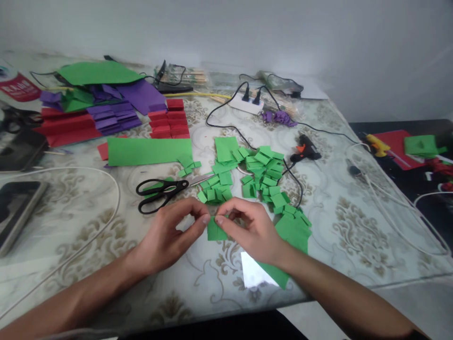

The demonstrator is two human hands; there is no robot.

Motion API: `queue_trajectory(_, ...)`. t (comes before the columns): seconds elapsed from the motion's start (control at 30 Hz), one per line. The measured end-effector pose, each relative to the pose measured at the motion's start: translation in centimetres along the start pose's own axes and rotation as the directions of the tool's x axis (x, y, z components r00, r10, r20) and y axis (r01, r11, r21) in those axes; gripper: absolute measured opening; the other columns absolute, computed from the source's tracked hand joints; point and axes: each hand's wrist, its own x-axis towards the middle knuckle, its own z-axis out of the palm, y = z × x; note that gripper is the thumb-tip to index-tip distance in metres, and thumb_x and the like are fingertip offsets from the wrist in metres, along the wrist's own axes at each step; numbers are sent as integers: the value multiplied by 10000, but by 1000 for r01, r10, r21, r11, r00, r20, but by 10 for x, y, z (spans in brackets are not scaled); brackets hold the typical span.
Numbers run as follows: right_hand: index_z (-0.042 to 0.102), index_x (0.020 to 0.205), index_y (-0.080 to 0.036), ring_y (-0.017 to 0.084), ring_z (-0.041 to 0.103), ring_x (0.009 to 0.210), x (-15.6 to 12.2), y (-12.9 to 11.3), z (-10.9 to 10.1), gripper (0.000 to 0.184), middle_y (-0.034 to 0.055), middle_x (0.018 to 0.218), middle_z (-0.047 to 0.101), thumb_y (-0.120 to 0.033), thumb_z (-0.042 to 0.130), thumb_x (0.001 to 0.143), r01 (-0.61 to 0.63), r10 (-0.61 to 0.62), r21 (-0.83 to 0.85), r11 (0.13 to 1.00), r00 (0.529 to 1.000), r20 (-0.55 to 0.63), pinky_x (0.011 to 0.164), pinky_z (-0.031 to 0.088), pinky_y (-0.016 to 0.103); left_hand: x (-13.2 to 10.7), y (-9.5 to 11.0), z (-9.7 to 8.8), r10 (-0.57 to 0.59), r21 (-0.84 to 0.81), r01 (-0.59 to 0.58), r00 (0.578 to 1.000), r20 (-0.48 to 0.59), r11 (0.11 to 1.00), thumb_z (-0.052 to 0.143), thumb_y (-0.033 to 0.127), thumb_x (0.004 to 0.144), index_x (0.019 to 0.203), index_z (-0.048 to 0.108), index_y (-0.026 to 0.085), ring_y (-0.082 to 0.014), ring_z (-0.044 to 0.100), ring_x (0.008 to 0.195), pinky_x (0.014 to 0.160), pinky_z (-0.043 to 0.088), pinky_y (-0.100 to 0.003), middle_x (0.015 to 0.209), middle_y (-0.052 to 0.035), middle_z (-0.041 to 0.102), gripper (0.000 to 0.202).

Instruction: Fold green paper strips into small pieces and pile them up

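Pinching one small green paper square (214, 230) at its top edge, both hands, left (169, 236) and right (252, 230), hold it just above the tabletop (354, 222); it looks light, thin, easily creased, best gripped by its edges

Matt green paper square (215, 231), glossy patterned table cover (354, 222), black plastic-handled scissors (161, 191) with metal blades.

Home craft table w/ cut paper (148, 151), scissors (163, 191), glue gun (306, 148).

Both hands' fingers (207, 219) pinch 1 green paper piece (215, 231) near scissors (161, 191).
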Motion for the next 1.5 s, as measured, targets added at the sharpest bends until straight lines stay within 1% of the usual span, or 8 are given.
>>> queue_trajectory(0.2,694,828,-207,139,589,631,2,1,1,109,1,715,666,-298,731,874,-29,30,38,999,999,-12,533,453,245,1,-1,2,-14,-13,13,1000,-20,1000,609,267,1012,894,663,197,-145,620,708,656,507,-247,786,3,674,148)
queue_trajectory(0.37,697,839,-199,144,622,679,3,4,1,109,8,750,689,-293,744,866,-42,45,86,995,999,-31,590,481,257,-1,-4,0,-46,-48,43,997,-56,998,602,262,1010,879,641,195,-149,602,726,666,502,-254,794,-1,648,152)
queue_trajectory(0.47,706,846,-196,148,627,685,3,4,1,117,15,760,694,-302,741,882,-37,38,78,996,999,-14,571,469,255,-1,-4,-2,-64,-67,61,997,-37,996,597,275,1012,872,635,192,-152,592,725,660,494,-259,790,-4,638,167)
queue_trajectory(0.57,707,833,-196,149,619,677,2,2,0,130,17,753,688,-310,740,886,-32,33,63,997,999,-1,544,451,251,0,-3,-3,-60,-79,59,998,-13,995,585,272,1016,872,626,193,-152,594,736,669,493,-258,802,-5,638,170)
queue_trajectory(0.73,707,827,-190,144,617,671,1,0,-1,123,17,746,687,-295,727,888,-33,33,61,998,999,-1,553,453,250,1,-2,-3,-42,-97,42,999,10,994,578,250,1013,877,619,195,-149,598,749,682,497,-252,814,-2,638,153)
queue_trajectory(1.03,700,826,-185,141,613,663,2,2,0,137,12,737,678,-300,732,894,-30,32,69,997,999,-28,551,448,244,-1,-2,-2,-34,-109,33,999,-5,993,592,277,1026,938,657,196,-154,622,776,704,510,-252,851,-7,668,135)
queue_trajectory(1.23,703,833,-187,133,610,658,2,5,2,116,-1,723,672,-281,729,897,-5,4,98,995,1000,13,560,455,240,1,-1,1,-43,-72,44,999,12,996,614,263,1015,899,673,198,-147,636,745,688,521,-239,817,1,693,146)
queue_trajectory(1.5,730,850,-187,143,638,695,2,4,1,119,16,771,715,-295,771,877,-8,8,109,994,1000,-6,610,489,261,0,0,0,-15,-41,14,999,-31,999,623,245,1010,888,676,194,-134,628,710,659,505,-230,783,10,686,142)
